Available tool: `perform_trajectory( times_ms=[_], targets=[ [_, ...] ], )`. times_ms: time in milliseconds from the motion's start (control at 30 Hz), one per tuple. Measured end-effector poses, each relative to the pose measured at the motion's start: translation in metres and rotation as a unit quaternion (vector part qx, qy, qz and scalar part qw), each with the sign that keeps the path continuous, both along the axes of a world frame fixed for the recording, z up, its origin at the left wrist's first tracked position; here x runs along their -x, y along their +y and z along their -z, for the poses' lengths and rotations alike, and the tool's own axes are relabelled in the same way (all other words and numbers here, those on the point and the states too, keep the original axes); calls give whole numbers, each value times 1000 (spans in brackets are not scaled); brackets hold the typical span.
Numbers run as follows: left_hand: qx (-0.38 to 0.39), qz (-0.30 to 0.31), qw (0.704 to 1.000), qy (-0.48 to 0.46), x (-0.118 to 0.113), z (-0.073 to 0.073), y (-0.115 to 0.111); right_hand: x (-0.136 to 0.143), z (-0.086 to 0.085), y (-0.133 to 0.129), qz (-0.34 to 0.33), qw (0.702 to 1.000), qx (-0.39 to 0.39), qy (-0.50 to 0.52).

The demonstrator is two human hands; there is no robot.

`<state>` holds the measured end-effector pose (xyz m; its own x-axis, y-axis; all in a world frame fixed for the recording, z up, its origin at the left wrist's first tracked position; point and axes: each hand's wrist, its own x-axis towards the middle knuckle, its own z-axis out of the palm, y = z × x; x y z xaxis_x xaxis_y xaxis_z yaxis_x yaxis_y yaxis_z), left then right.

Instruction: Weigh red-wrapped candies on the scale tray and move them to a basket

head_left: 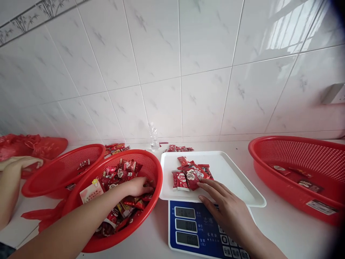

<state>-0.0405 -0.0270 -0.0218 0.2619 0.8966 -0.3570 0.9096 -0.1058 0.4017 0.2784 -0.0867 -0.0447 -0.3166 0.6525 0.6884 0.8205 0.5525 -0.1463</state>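
Observation:
My left hand [137,187] reaches into a red plastic basket [159,172] of small wrapped red snack packets [121,172]. Its fingers are curled down among the packets, and what they close on is hidden. Over the front edge of a white weighing tray [234,176], my right hand [226,196] has its fingers stretched out, fingertips at a small pile of red packets [192,178]. The tray sits on a blue-fronted digital scale [185,226], whose keys are partly covered by my right hand and wrist.
Another red basket [283,140] with a few packets stands at right. At left are a second basket [91,151], red plastic bags [51,145] and another person's hand [27,162]. Loose packets [179,148] and a clear plastic bottle [153,136] lie by the tiled wall [161,104].

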Motion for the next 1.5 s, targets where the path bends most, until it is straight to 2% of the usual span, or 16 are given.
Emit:
perform_trajectory(
  times_ms=[100,233,333,500,667,1200,1367,1500],
  targets=[
    [18,17,1000,5,-6,-1,1,0,0,0,-3,1000,3,-7],
    [-6,14,1000,-2,-12,-2,0,-1,1,0,-5,1000,3,-13],
    [-23,-8,1000,-10,-15,4,-2,0,1,1,-2,1000,1,-11],
    [-43,-69,993,-80,-17,18,1,0,-1,0,-3,1000,-5,-20],
    [-46,-97,992,-60,-22,24,8,0,0,0,-5,999,-17,-27],
    [-33,-15,999,-24,-20,12,1,1,-3,-2,-10,1000,7,-23],
    [-25,-11,1000,-15,-17,10,2,1,-4,-3,-18,1000,14,-16],
    [-41,-38,998,-36,-13,13,3,1,-5,-2,-17,999,22,-16]
  ],
)
